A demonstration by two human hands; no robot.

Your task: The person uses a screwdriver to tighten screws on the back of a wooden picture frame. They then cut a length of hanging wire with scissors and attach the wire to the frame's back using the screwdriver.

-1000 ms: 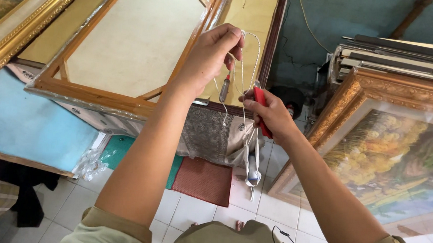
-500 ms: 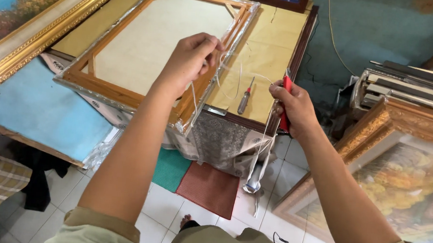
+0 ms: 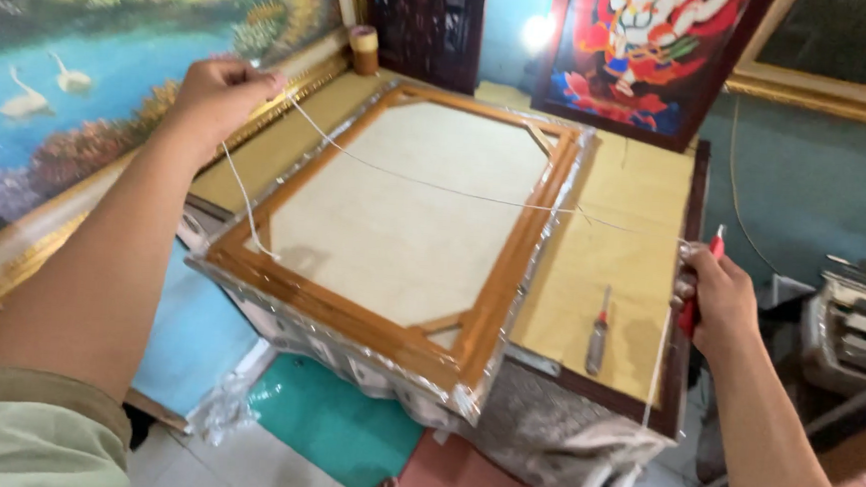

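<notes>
in the head view, two bare hands are up over a counter (image 3: 637,186) with a yellow-brown top. the left hand (image 3: 217,95) is up at the left. its grip is closed tight, pinching one thin white string (image 3: 427,183). the right hand (image 3: 715,301) is at the right edge of the counter. its grip is closed around one red-handled tool (image 3: 695,300), and the string runs to this hand too. the string goes in a long line from one hand to the other, across the top of the wooden frame (image 3: 511,278). a loose bit of it hangs down from the left hand and lands near the frame's left side.

there is one wooden frame lying flat on the counter, back side up, with shiny silver edges. one small screwdriver (image 3: 598,334) lies on the counter, just right of the frame and near the right hand. one roll of tape (image 3: 365,49) stands at the far corner.

one big painting with two white swans (image 3: 52,90) leans at the left. one red and blue painting (image 3: 655,47) stands at the back.
</notes>
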